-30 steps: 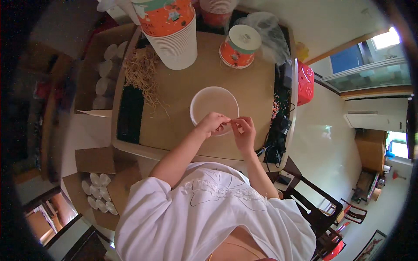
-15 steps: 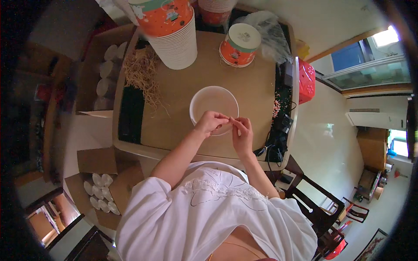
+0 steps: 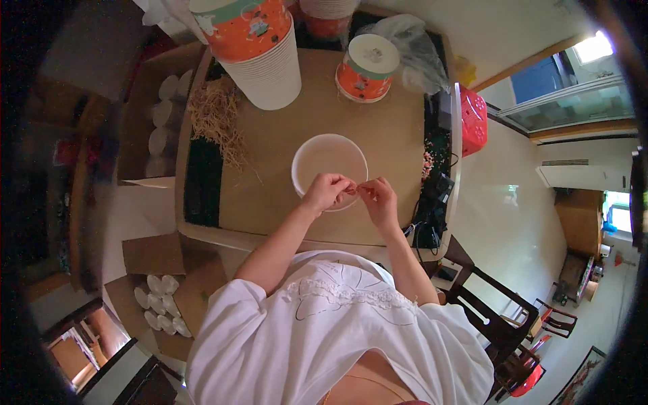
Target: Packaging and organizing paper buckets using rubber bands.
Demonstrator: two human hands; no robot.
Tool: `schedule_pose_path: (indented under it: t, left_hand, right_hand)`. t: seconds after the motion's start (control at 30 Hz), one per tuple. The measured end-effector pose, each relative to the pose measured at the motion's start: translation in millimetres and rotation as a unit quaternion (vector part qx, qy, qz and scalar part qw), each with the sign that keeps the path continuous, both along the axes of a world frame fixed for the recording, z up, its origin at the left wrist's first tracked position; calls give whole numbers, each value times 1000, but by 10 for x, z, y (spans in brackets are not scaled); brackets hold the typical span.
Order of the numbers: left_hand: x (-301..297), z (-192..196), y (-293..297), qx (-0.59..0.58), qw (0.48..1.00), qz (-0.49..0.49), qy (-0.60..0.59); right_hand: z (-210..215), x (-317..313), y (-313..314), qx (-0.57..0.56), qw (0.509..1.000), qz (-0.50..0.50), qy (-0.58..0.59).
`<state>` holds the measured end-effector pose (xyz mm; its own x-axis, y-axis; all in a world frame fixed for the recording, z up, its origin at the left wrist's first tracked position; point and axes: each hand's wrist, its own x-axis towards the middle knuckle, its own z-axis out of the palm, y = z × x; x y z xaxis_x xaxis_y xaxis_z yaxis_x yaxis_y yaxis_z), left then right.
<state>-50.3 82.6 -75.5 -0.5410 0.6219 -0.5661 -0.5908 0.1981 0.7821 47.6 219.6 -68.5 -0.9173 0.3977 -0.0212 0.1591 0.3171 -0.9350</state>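
My left hand (image 3: 329,192) and my right hand (image 3: 378,199) meet fingertip to fingertip over the near right rim of a white paper bucket (image 3: 317,156). Both are closed in a pinch. Whatever sits between the fingertips is too small to make out. The bucket stands upright on a brown board (image 3: 270,209), and its pale inside shows behind my hands. To its left lies a heap of tan shredded paper (image 3: 217,118). Small pink and white pieces (image 3: 427,164) are scattered along the board's right edge.
A tall stack of orange and white paper buckets (image 3: 266,74) stands at the back left. Behind the bucket is an orange tub with a white lid (image 3: 368,66), beside a clear plastic bag (image 3: 412,47). Black cables (image 3: 426,235) lie at the right; cartons of white cups (image 3: 158,304) stand left.
My fingertips have drawn slightly apart and shifted a little, still above the bucket's rim. The whole view has tilted slightly; nothing else has visibly moved.
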Motion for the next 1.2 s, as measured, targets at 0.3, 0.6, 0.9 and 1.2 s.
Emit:
schedule_pose_path:
  t: [0.3,0.6,0.9,1.2]
  left_hand:
    - [90,111,50,-88,975,-34,199]
    - [165,-85,30,-78,955,53,283]
    - [187,-69,18,-46,974,51,216]
    - [136,8,29,-13,987,132,95]
  right_hand:
    - [-6,-8,-17,7,1000,-19,-2]
    - [179,-59,-52,53,997,16,-45]
    - [234,-144,47,167,976,116,-84]
    - [156,-114,82,152,982,85,-77]
